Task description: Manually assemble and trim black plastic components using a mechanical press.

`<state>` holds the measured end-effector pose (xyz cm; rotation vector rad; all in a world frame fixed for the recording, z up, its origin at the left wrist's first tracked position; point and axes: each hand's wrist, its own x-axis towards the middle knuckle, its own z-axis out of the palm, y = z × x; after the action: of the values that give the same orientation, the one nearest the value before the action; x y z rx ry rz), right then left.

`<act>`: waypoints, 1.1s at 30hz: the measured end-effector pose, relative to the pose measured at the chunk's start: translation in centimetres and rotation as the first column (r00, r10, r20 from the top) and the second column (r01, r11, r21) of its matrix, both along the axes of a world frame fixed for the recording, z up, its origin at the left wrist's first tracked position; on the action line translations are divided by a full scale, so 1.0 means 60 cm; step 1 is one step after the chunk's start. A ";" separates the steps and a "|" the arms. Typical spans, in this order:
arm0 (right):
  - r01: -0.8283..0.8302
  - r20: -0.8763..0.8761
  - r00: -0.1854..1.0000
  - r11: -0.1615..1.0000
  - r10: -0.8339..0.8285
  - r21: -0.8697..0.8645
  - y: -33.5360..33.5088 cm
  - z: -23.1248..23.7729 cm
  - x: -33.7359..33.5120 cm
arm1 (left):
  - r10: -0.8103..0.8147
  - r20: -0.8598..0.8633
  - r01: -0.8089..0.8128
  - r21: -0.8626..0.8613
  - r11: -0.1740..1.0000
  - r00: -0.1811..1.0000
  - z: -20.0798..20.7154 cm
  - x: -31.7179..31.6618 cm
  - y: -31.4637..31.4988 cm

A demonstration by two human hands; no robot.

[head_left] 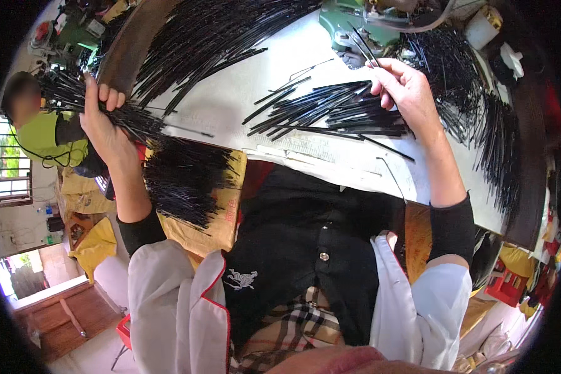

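Note:
My left hand (103, 128) is closed round a thick bundle of thin black rods (142, 123) at the left end of the white worktop (224, 109). The bundle sticks out on both sides of the fist. On the right, my right hand (406, 90) pinches a couple of slim black rods (365, 47) between thumb and fingers, their tips pointing up toward a green machine (343, 25). Just left of and below this hand, a loose group of black rods (318, 107) lies on the worktop. The machine's working point is partly hidden.
A large heap of black rods (212, 43) spreads over the far left of the worktop, and another heap (445, 68) lies at the right. More rods (184, 181) rest on a yellow sack (229, 218) below the near edge. Another person (43, 124) is at far left.

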<state>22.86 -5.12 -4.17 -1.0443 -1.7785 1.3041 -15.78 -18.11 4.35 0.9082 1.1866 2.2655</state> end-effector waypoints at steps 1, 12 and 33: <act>-0.004 -0.019 1.000 1.000 0.004 0.003 0.002 -0.003 0.002 | -0.041 -0.015 0.041 0.010 0.999 0.999 0.002 -0.014 -0.002; 0.020 -0.027 0.999 1.000 -0.020 -0.011 -0.002 -0.005 0.003 | 0.285 -0.611 -0.394 -0.047 0.918 0.738 -0.033 0.090 0.043; 0.029 -0.008 1.000 0.999 -0.029 -0.040 -0.006 0.000 0.003 | -0.184 -0.482 -0.183 -0.618 0.765 0.857 0.003 -0.018 -0.025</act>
<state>23.01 -5.47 -4.16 -1.0807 -1.7307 1.3295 -16.84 -19.58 4.55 1.2369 2.0283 1.4073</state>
